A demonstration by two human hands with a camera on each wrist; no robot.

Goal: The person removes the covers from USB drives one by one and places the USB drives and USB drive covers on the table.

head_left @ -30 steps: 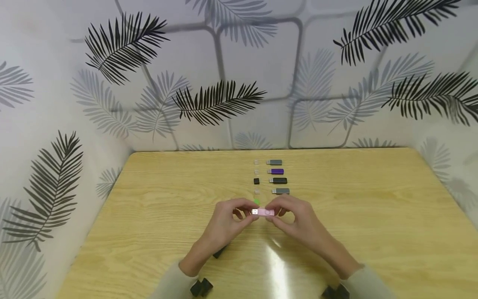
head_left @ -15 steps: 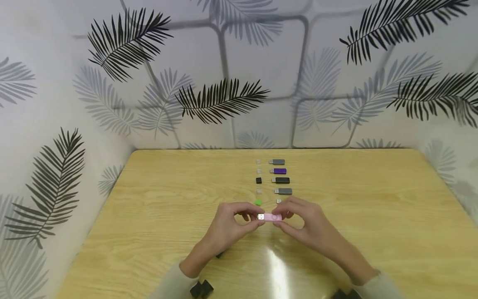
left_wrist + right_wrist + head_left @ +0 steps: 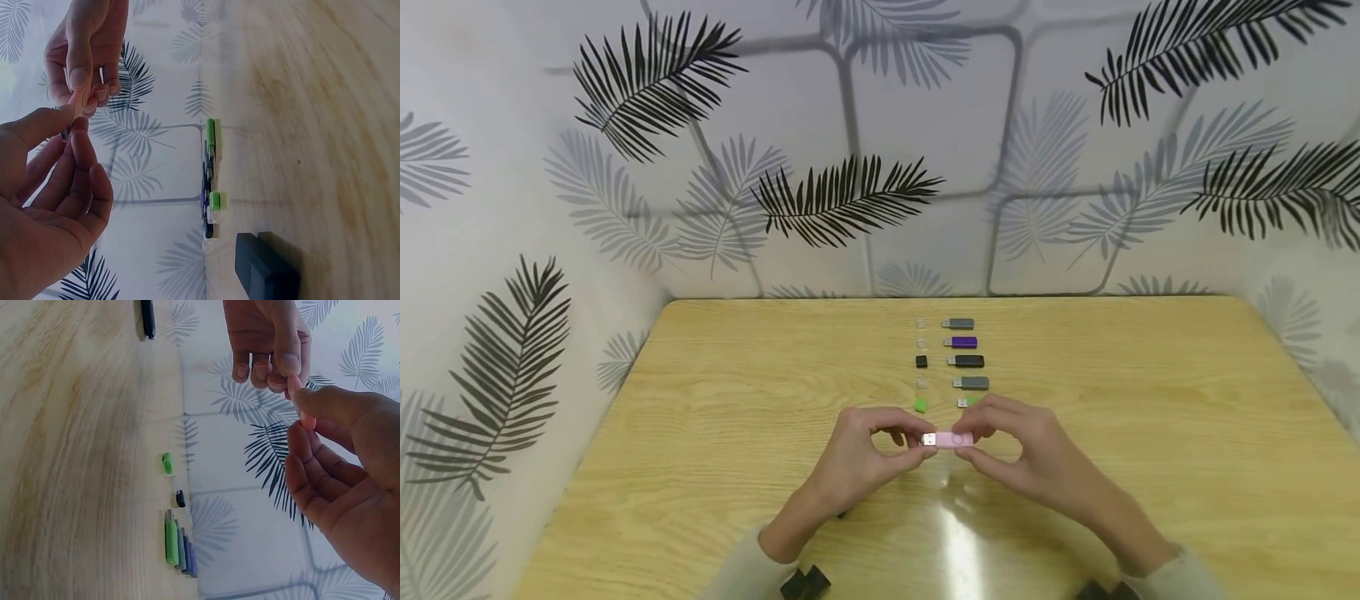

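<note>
A pink USB flash drive (image 3: 953, 439) with a bare metal plug is held level between both hands, above the table. My left hand (image 3: 865, 454) pinches the plug end, at left, between thumb and fingertips. My right hand (image 3: 1026, 450) pinches the pink body at the other end. Beyond the hands lies a green flash drive (image 3: 964, 402), partly hidden by the right fingers, with a green cap (image 3: 921, 405) to its left. In the right wrist view, the pink drive (image 3: 307, 420) shows between the fingertips.
Farther back lie a grey drive (image 3: 975, 383), a black drive (image 3: 970, 361), a purple drive (image 3: 965, 342) and another grey drive (image 3: 961, 323). Left of them is a column of caps, including a black cap (image 3: 921, 362). A dark block (image 3: 265, 269) sits on the table near my left hand.
Both hands have shifted slightly right and nearer to me, still pinching the pink flash drive. The green flash drive, hidden a second ago, now partly shows beyond the right fingers.
</note>
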